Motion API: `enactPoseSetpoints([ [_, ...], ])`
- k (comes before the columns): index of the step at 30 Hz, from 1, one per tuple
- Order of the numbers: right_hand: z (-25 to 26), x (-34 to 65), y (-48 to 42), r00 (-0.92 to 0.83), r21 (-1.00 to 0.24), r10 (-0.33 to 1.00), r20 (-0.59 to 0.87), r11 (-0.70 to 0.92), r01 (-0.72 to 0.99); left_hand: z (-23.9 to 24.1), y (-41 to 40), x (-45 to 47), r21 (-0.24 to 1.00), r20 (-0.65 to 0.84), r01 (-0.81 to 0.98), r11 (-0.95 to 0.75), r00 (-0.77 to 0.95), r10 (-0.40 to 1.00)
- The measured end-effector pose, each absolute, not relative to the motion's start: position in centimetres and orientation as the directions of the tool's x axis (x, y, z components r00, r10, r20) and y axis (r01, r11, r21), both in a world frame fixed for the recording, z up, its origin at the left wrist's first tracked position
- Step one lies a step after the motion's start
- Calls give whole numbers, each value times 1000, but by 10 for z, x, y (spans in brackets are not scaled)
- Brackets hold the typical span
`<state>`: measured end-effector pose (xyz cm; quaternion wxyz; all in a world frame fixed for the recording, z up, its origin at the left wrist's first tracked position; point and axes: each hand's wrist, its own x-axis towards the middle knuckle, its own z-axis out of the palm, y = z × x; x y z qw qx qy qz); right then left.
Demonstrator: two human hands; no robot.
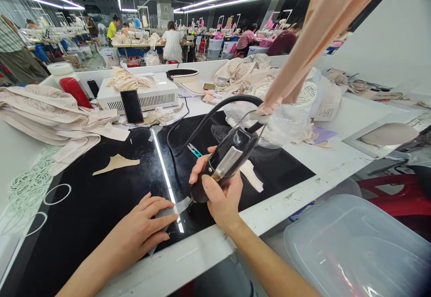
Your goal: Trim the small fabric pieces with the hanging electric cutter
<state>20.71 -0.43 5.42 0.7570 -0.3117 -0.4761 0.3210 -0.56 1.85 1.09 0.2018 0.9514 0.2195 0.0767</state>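
Gripping a black handheld cutting tool [226, 162], right hand [220, 198] is wrapped tight around its body, thumb on top, tip pointed down at a small grey fabric piece [175, 209] near the front edge of the black work mat [101, 207]. Left hand [141, 229] lies flat on that fabric piece, fingers together, pressing it down, closed on nothing. Black cord [215, 110] arcs up from the tool's rear toward mat's back edge. Small snips [194, 151] lie just behind the tool; beige cut piece [116, 163] sits mid-mat, left. Phone [132, 106] leans on a white box unit [148, 95] at the back edge. Beige fabric stack [50, 113] at back-left corner. Clear plastic bin [353, 247] sits below the front-right edge.
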Motion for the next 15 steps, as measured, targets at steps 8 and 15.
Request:
enactPoseSetpoints([
  [8, 52, 207, -5, 348, -795, 786, 511, 586, -157, 10, 19, -5, 412, 58, 389, -824, 891, 449],
  [15, 48, 208, -1, 338, -802, 793, 506, 578, -155, 11, 20, -7, 460, 74, 365, -809, 892, 445],
])
